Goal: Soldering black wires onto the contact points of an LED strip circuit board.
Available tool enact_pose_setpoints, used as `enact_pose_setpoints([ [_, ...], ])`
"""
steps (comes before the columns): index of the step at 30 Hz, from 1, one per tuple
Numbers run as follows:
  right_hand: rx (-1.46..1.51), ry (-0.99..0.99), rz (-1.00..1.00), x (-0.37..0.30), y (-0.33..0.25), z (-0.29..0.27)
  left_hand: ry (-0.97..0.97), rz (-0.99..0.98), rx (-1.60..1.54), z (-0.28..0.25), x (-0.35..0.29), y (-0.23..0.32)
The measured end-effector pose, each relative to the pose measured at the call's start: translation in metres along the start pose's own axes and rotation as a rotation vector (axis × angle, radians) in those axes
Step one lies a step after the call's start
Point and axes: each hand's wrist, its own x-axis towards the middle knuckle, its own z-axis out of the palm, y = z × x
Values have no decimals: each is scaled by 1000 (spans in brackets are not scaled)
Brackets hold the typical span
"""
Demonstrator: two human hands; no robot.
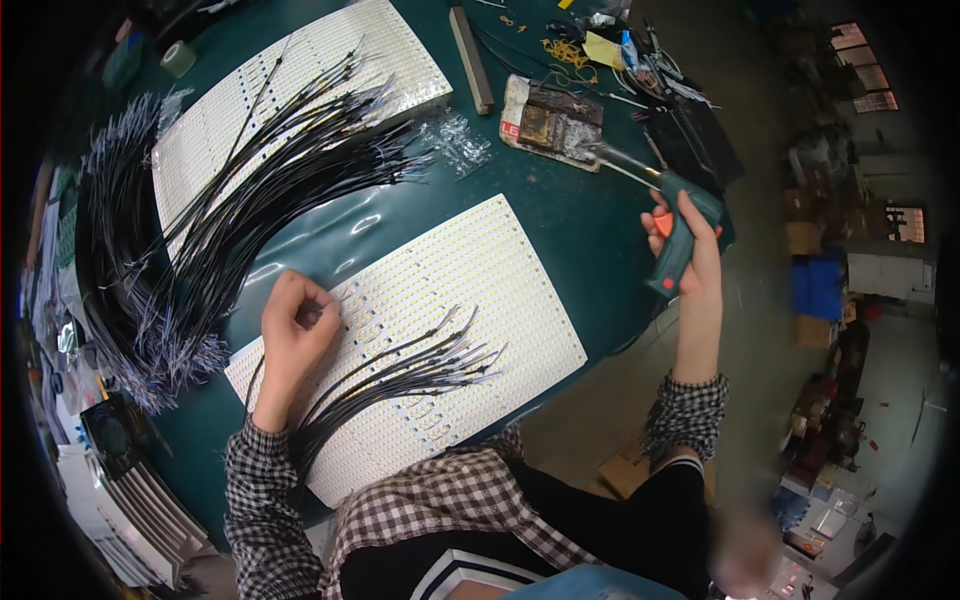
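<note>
My right hand is wrapped round a green soldering gun with an orange trigger. The gun's long metal tip points left, reaching a grimy solder tray with a dark block and grey residue on it. My left hand is curled closed over the upper left part of a white LED board. What its fingers hold, if anything, is hidden. Beside that wrist, a small bunch of black wires with thin stripped ends lies across the board.
A second white board lies farther back, partly under a large bundle of black wires. Clear plastic scraps, a wooden bar and yellow rubber bands are on the green tabletop. White panels stand stacked at lower left.
</note>
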Motion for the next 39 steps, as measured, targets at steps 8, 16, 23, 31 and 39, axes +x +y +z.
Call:
enact_pose_setpoints([
  [8,-270,106,-266,-4,-18,1,13,-7,-40,1,-2,0],
  [16,-1680,-245,-1168,-25,10,19,14,-5,-42,0,-2,-5],
  [23,-1696,-227,-1223,-14,-13,22,34,22,-33,1,-1,-3],
  [31,-1495,-341,-997,-37,-21,25,40,-15,-53,1,-4,-6],
  [39,-1835,-311,-1022,-31,-21,27,30,-6,-34,2,-3,-1],
])
